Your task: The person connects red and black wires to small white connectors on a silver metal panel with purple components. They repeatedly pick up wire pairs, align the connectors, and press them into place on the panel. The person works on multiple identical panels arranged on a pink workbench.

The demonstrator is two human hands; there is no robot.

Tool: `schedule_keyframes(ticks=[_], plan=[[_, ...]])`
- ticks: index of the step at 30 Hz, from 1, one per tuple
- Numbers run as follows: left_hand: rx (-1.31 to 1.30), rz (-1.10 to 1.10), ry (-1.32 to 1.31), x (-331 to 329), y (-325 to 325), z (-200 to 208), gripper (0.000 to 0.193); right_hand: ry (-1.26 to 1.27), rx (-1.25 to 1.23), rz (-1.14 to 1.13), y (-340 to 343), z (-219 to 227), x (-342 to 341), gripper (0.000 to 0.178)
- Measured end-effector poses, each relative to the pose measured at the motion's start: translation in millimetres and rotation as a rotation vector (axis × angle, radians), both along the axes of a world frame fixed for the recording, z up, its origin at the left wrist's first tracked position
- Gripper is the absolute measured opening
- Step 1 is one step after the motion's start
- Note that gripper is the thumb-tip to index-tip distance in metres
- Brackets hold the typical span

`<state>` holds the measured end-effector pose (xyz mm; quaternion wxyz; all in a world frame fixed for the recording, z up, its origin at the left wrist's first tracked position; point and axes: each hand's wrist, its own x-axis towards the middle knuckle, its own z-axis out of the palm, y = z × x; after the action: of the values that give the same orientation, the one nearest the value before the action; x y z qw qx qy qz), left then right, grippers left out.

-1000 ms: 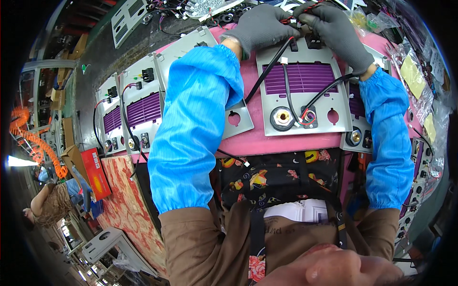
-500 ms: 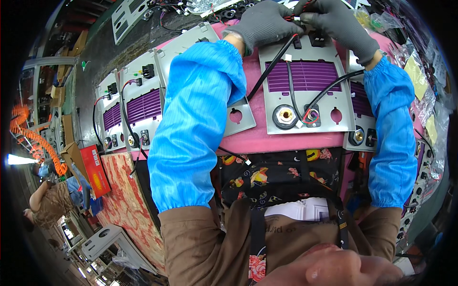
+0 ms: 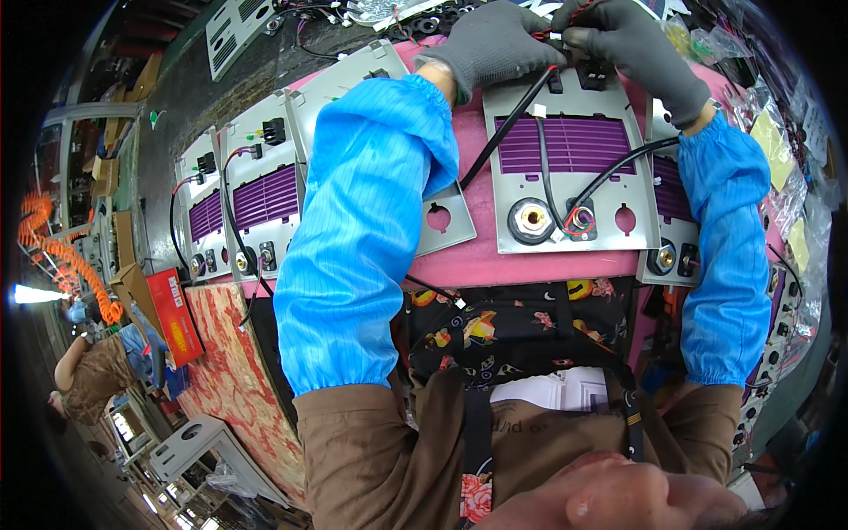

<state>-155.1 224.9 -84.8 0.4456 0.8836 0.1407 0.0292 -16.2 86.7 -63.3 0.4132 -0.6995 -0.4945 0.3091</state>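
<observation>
Both hands wear grey knitted gloves and meet above the far end of a grey metal panel (image 3: 649,231) with a purple slatted grille (image 3: 565,145). My left hand (image 3: 502,46) is closed, fingertips pinched on a thin red-and-black wire lead. Close by, my right hand (image 3: 632,55) pinches the same lead from the other side, its thumb pointing left. A small white connector (image 3: 555,36) shows between them. Black cables (image 3: 612,166) loop over the panel from a round brass-centred fitting (image 3: 532,221) and a black socket (image 3: 580,223). Black switches (image 3: 594,78) sit below my right hand.
Similar grey panels (image 3: 450,221) with wired parts stand left and right on a pink mat (image 3: 548,267). Plastic bags (image 3: 799,203) lie at the right. A red box (image 3: 175,318) is at the left, near orange coiled hose (image 3: 66,256). Another person (image 3: 97,371) is far left.
The panel appears slightly further right and lower in the picture. My hands stay together at the wire lead, with only small finger shifts.
</observation>
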Motion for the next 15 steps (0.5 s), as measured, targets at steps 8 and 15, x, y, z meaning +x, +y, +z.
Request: schedule_keyframes(ticks=[8,15], plan=[[-0.080,0.013,0.004,-3.2,-2.9,4.0,0.027,0.126,-0.047,-0.040,-0.2,2.1,-2.2,0.014],[-0.003,-0.017,-0.039,-0.2,1.5,-3.1,0.029,0.160,-0.058,-0.009,-0.6,1.2,3.3,0.011]])
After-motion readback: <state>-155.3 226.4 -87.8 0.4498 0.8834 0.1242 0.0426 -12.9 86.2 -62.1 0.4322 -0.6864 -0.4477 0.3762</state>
